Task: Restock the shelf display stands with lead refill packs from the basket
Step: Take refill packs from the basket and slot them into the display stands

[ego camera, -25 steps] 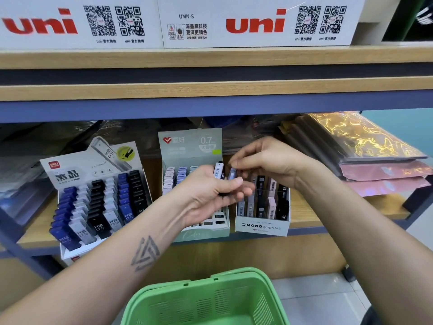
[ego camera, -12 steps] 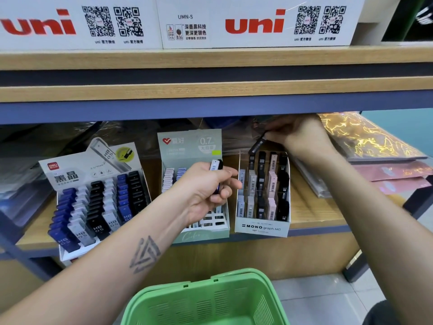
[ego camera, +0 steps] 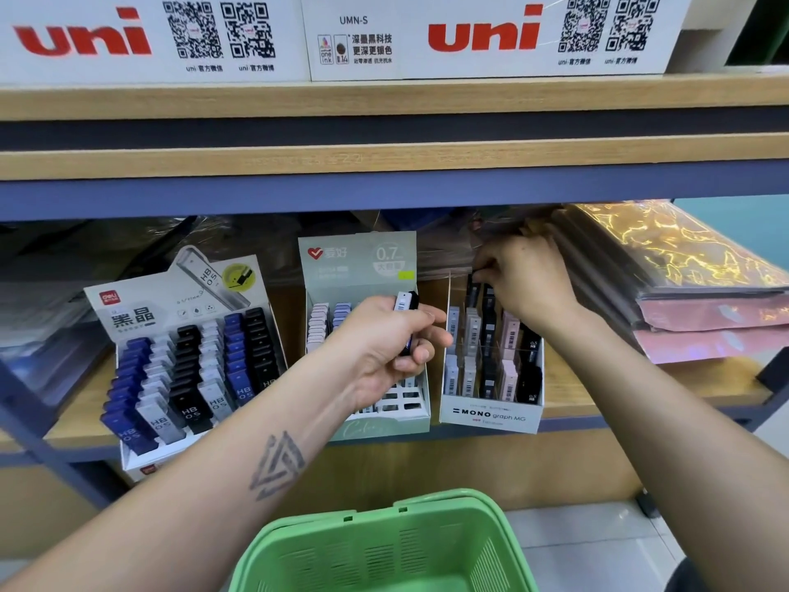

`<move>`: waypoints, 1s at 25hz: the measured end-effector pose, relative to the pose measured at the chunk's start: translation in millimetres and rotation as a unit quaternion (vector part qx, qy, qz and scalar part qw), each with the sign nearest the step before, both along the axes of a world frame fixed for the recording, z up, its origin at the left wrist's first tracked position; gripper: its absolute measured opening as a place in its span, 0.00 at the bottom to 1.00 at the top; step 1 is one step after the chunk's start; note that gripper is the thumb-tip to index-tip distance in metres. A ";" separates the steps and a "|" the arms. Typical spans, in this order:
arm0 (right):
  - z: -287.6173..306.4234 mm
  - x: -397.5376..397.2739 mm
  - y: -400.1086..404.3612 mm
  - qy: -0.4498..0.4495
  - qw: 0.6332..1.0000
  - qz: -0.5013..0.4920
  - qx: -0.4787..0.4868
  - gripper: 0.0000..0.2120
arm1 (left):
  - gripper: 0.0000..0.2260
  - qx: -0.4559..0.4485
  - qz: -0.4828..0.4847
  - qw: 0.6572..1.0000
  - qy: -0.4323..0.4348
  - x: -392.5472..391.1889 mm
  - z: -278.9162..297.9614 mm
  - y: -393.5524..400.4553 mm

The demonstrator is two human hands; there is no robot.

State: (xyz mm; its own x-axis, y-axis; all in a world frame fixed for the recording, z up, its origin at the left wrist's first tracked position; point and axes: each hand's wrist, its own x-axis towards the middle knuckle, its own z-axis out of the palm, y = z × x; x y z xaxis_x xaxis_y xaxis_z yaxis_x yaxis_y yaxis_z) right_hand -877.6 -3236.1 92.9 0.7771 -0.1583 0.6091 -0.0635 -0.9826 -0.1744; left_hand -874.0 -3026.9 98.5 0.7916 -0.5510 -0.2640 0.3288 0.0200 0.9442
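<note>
Three lead refill stands sit on the lower shelf: a Deli stand at the left, a pale green 0.7 stand in the middle and a white MONO stand at the right. My left hand hovers over the green stand and grips a few lead refill packs, their ends sticking up above my fingers. At the back row of the MONO stand my right hand pinches a black pack into a slot. The green basket sits below me; its inside is mostly out of view.
The upper shelf's wooden edge hangs low over the stands. White uni boxes stand on top of it. Stacked glossy folders lie right of the MONO stand, close to my right hand. Plastic-wrapped goods fill the back of the shelf.
My right hand took a pack from my left hand, carried it to the back of the MONO stand and now lowers it there. My left hand stayed over the green stand.
</note>
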 end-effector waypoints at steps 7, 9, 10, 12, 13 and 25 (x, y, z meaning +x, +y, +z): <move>-16.9 9.5 2.6 0.007 0.998 -0.035 -0.054 0.04 | 0.09 -0.002 -0.005 1.000 0.004 0.3 -1.8 0.2; -19.1 10.8 0.1 0.012 0.996 -0.052 -0.068 0.03 | 0.09 -0.002 -0.010 1.000 0.004 -0.4 -1.6 -0.1; -18.4 10.3 -1.3 0.013 0.996 -0.059 -0.067 0.03 | 0.10 -0.004 -0.014 1.000 0.005 -0.9 -1.3 -0.1; -14.5 8.0 -2.6 0.004 0.997 -0.054 -0.055 0.04 | 0.11 -0.013 -0.028 0.999 0.017 -2.2 -0.6 -0.2; -10.7 5.5 -0.8 -0.008 0.998 -0.038 -0.039 0.05 | 0.12 -0.019 -0.038 0.999 0.029 -2.8 -0.4 -0.1; 16.1 -28.3 17.1 0.164 0.828 0.254 0.473 0.07 | 0.11 -0.063 -0.070 0.991 0.095 -5.8 0.8 5.1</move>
State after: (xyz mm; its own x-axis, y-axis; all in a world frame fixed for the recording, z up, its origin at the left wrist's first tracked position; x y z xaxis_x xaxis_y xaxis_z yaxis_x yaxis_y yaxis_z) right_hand -905.9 -3219.0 108.9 0.9886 -0.0459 0.1435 0.1205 -0.3304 -0.9361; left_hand -879.8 -3021.8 99.3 0.6475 -0.6901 -0.3233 0.5086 0.0754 0.8577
